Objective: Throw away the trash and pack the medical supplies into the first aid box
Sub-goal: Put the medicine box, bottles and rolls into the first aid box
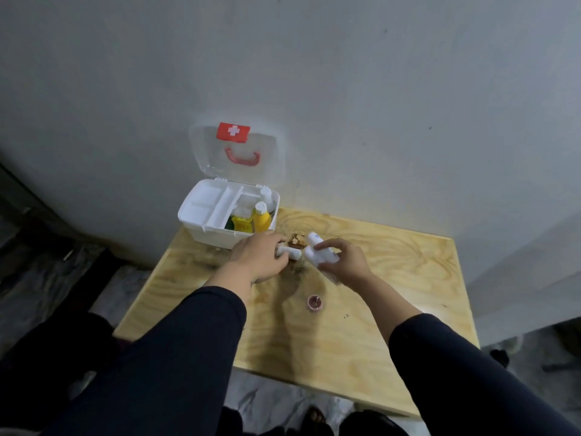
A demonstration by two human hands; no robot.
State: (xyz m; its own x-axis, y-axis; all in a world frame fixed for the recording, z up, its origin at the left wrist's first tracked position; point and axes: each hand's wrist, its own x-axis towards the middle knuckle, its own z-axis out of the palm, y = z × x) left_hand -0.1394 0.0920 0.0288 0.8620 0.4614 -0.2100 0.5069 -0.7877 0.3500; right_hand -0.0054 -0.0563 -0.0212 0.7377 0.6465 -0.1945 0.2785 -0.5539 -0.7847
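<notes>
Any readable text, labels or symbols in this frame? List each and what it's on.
White cross sign on the red latch of the clear-lidded white first aid box: a symbol, no words.
White plastic bottle in the right hand: print too blurred.
Yellow bottle in the box: unreadable.

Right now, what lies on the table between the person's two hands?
In the head view, brownish crumpled scraps lie between the left hand and right hand, each holding a white container.

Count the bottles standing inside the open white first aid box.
2 visible: a yellow plastic bottle with a white cap at the front right of the white first aid box, and a white bottle just behind it. Others may be hidden lower down.
</notes>
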